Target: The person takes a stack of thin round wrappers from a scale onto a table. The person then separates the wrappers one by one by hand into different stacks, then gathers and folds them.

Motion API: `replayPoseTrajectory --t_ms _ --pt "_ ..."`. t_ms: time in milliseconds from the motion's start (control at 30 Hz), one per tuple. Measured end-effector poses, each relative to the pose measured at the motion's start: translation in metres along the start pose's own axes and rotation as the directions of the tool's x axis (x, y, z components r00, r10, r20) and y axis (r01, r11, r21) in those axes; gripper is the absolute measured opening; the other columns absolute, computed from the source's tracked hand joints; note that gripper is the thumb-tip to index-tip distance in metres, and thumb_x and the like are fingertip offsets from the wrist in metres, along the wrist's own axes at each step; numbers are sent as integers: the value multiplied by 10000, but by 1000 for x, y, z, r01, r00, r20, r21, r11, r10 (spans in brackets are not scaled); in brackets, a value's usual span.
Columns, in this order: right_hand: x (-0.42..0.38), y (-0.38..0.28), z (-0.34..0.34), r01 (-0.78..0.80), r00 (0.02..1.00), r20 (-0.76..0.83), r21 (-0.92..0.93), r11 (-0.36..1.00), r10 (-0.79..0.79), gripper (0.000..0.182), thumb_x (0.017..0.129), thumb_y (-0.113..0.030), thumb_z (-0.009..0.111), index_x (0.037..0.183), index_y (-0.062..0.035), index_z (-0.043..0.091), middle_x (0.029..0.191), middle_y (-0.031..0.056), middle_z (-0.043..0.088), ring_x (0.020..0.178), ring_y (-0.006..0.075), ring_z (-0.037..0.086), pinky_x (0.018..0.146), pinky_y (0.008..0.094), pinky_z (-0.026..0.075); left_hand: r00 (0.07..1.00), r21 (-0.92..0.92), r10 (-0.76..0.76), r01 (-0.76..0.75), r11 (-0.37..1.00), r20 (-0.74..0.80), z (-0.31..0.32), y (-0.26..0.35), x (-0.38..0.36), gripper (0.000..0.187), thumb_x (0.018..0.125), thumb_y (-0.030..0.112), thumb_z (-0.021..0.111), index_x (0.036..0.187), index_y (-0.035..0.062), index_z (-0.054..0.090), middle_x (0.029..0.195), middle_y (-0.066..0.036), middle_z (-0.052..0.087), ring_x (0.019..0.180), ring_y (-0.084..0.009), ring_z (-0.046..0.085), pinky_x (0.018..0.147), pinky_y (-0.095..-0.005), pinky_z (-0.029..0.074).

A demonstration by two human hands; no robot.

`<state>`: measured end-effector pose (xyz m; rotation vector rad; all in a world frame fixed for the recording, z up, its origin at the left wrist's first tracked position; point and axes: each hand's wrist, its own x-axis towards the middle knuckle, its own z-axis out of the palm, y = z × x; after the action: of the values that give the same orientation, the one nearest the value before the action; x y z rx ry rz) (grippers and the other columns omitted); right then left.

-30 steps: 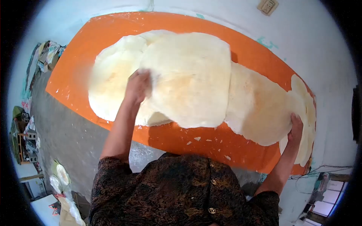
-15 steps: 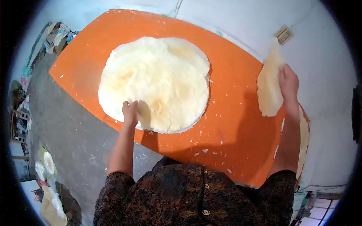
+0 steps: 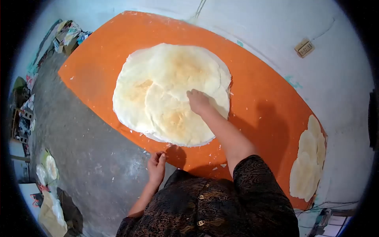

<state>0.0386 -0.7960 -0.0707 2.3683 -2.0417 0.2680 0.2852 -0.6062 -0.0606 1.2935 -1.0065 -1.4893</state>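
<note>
A wide pile of thin, pale round sheets (image 3: 134, 102) with browned patches lies on the orange tabletop (image 3: 94, 63). My right hand (image 3: 198, 101) is over the right part of the pile, fingers curled against the edge of a top sheet; whether it grips that edge is too small to tell. Off the table's near edge, below the pile, my left hand (image 3: 156, 166) is closed with thumb and fingertips together, and nothing shows clearly in it. Several more thin sheets (image 3: 306, 170) lie overlapping at the table's right end.
White crumbs are scattered on the table. A wall with a socket (image 3: 304, 48) runs along the far side. On the grey floor (image 3: 79, 130) at the left are plastic bags (image 3: 51, 168), a box (image 3: 69, 45) and piled clutter.
My right hand has moved left from the table's right end to the pile, and the sheet it held is out of it. My left hand has left the pile and dropped toward my body.
</note>
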Motion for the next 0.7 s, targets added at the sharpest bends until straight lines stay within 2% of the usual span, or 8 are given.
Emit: replayPoseTrajectory --t_ms 133,200,400,533,567,600,633,700 --pt "-8 1 -14 -22 997 80 115 993 13 340 729 -126 496 1063 -62 504 1028 130 502 1020 300 466 831 412 403 998 70 -6 1 998 69 10 2 -12 116 867 92 490 915 -7 528 825 -31 553 760 -104 520 704 -237 424" --pt "-16 3 -28 -26 999 -23 170 985 30 338 717 -103 504 1052 -61 507 1047 124 494 1029 303 460 847 434 385 988 41 -8 2 999 152 23 -8 -16 116 868 96 493 918 -2 530 825 -29 554 764 -105 526 705 -237 425" --pt "-126 63 -87 -308 951 72 271 912 300 350 736 -156 538 1070 -69 482 1074 114 504 1069 293 452 888 416 356 906 128 -129 84 988 403 85 -12 -27 115 870 133 507 902 26 537 827 -34 568 759 -106 536 675 -246 431" --pt "-280 174 -71 -476 819 -66 476 740 570 390 765 -189 573 1110 -40 467 1140 140 495 1069 312 466 871 420 385 824 187 -194 108 976 533 134 -26 -38 118 872 160 503 887 49 538 846 -39 581 753 -110 545 637 -242 423" --pt "-328 186 -112 -647 716 159 517 560 680 449 785 -217 569 1165 -21 434 1189 165 469 1118 318 435 915 398 367 805 203 -210 114 973 555 151 -27 -46 118 872 162 501 885 51 539 851 -40 583 752 -111 546 632 -240 419" --pt "-391 242 -57 -620 694 -123 397 676 709 495 787 -258 574 1195 -24 417 1170 185 478 1103 322 447 915 408 366 788 222 -228 119 968 572 168 -30 -54 119 873 165 499 884 54 539 855 -41 586 751 -113 548 626 -238 416" --pt "-446 260 -51 -676 557 -283 392 624 781 519 768 -282 599 1192 -40 420 1125 181 504 1062 335 464 888 430 379 768 274 -247 96 957 592 183 -34 -60 117 871 158 495 890 52 539 849 -41 586 751 -118 549 628 -241 418" --pt "-532 276 -94 -897 390 -129 169 408 912 589 782 -302 577 1253 -34 349 1263 178 377 1177 315 350 947 431 325 742 318 -272 84 944 612 221 -42 -81 118 866 149 496 898 45 539 840 -43 586 744 -119 550 629 -241 419"
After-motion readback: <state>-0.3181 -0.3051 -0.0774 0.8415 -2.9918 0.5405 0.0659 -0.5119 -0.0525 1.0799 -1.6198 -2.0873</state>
